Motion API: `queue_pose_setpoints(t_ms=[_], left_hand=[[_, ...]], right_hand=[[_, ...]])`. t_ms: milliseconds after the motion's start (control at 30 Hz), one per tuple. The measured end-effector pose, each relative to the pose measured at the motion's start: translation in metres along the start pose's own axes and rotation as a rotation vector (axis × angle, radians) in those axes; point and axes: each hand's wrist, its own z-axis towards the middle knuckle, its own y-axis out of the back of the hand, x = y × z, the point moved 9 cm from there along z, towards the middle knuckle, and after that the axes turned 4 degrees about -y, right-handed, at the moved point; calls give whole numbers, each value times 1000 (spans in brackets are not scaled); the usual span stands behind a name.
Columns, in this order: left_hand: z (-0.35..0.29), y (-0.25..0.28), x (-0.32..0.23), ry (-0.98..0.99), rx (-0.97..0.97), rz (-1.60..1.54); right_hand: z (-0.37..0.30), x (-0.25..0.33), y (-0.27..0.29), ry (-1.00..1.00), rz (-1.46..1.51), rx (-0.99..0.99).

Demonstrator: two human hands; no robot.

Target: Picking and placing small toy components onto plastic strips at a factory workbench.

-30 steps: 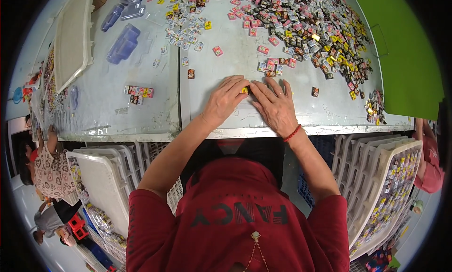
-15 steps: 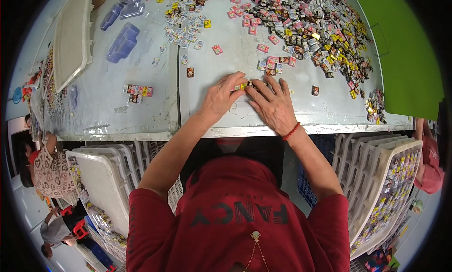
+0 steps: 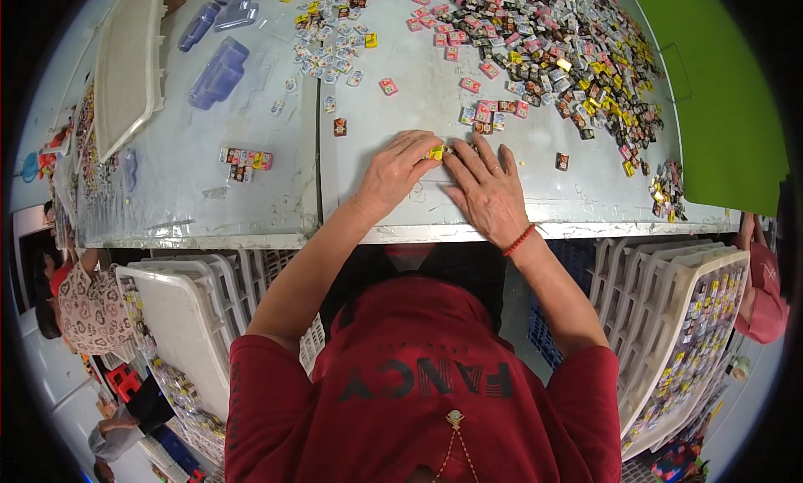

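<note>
My left hand (image 3: 395,170) rests at the table edge, its thumb and fingers closed round a small yellow box-shaped piece (image 3: 436,152). Other pieces may be under those fingers; I cannot tell. Just beside it, my right hand (image 3: 488,188) lies palm down with fingers stretched and thumb apart. Its fingertips touch small dark pieces that they partly hide. Beyond the right fingertips sits a small cluster of pink, white and brown pieces (image 3: 483,112). One brown piece (image 3: 340,127) lies off to the left, another brown piece (image 3: 562,161) to the right.
A large heap of mixed small pieces (image 3: 544,48) covers the far right. White and yellow pieces (image 3: 330,61) spread at the far middle. Clear plastic trays (image 3: 219,75) and a joined group of pieces (image 3: 242,161) lie left. Stacked white crates (image 3: 661,332) flank me; other people work nearby.
My hands have drawn slightly apart, the right fingers straightening. The yellow piece stays at my left fingertips and shows more plainly. A person at the lower left has moved.
</note>
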Motion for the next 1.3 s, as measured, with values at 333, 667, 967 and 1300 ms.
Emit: queue_pose_setpoints(t_ms=[333, 667, 967, 1300], left_hand=[[-3, -13, -14, -118, 221, 173], [-9, -19, -22, -128, 346, 205], [-17, -26, -26, -118, 424, 384], [-24, 42, -5, -16, 3, 154]], right_hand=[[-4, 1, -9, 54, 53, 83], [-6, -14, 0, 22, 338, 4], [-10, -8, -1, -14, 103, 147], [-20, -18, 17, -17, 273, -53]])
